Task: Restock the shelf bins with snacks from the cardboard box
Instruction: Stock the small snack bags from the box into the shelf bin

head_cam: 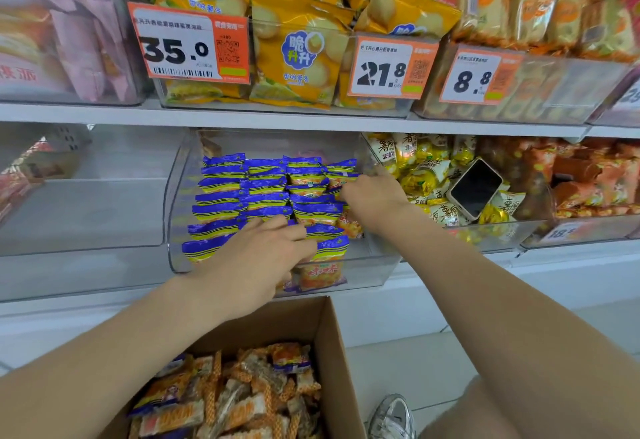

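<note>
Head view: both hands are inside the clear shelf bin (381,265) on the lower shelf, where the blue-and-yellow snack packets (221,199) stand on edge in columns running from near to far, each packet's long axis lying left to right. The left hand (259,262) lies over the near rows with its fingers close together and bent down onto the packet tops. The thumb is tucked under on the near side, so whether it grips a packet or only presses the row I cannot tell. The right hand (372,198) is farther in, at the right-most column, its fingers drawn together and pointing left, tips on a packet's top edge in what looks like a pinch. The cardboard box (332,334) sits open on the floor, near and below the bin, directly under the left forearm, with loose packets jumbled inside at all angles. Judging from this, the left hand is the nearer one for the next reach down, and packets taken there would need turning on edge to match the rows. A phone (476,187) lies on the yellow packets in the bin to the right.
</note>
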A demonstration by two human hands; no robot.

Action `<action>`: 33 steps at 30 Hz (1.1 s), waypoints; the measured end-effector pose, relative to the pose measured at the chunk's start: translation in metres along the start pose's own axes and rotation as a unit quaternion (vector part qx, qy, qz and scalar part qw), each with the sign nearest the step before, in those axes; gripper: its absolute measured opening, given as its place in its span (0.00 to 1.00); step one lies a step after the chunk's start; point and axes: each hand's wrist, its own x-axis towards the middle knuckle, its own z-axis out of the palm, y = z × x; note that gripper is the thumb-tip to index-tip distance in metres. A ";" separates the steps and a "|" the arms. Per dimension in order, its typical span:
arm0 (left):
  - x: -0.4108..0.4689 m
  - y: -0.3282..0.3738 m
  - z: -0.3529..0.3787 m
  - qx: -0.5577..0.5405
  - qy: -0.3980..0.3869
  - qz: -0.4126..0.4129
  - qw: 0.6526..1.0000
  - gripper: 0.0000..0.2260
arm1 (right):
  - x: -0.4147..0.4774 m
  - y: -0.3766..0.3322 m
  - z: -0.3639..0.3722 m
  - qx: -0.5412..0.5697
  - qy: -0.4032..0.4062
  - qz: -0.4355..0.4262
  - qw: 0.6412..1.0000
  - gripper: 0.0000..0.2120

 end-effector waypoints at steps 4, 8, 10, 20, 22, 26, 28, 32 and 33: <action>0.010 -0.001 0.004 0.016 0.014 0.009 1.000 0.16 | -0.002 0.009 0.003 0.004 0.076 0.071 0.995 0.17; 0.011 -0.004 0.006 0.031 0.007 0.011 0.999 0.14 | -0.022 0.022 0.019 0.079 0.181 0.119 0.973 0.21; 0.010 -0.004 0.006 0.031 0.023 0.018 0.999 0.13 | -0.033 0.024 0.026 0.130 0.203 0.134 0.961 0.23; 0.029 -0.009 -0.005 -0.133 0.062 -0.103 0.984 0.15 | -0.041 0.013 0.012 0.052 0.117 0.020 0.992 0.10; 0.047 -0.011 -0.002 -0.117 0.030 -0.122 0.985 0.20 | -0.035 0.012 0.000 0.025 0.095 0.000 0.995 0.11; 0.074 -0.030 0.015 -0.091 -0.096 -0.182 0.974 0.27 | -0.013 0.003 -0.002 0.081 0.041 0.007 0.996 0.16; 0.077 -0.040 0.024 -0.094 -0.161 -0.204 0.961 0.29 | -0.005 -0.002 0.003 0.133 -0.007 0.022 0.991 0.18; 0.078 -0.050 0.029 -0.085 -0.196 -0.206 0.955 0.29 | 0.009 -0.004 0.007 0.174 -0.015 0.055 0.983 0.17; 0.079 -0.050 0.028 -0.086 -0.198 -0.203 0.955 0.29 | 0.010 -0.004 0.008 0.173 -0.004 0.065 0.983 0.17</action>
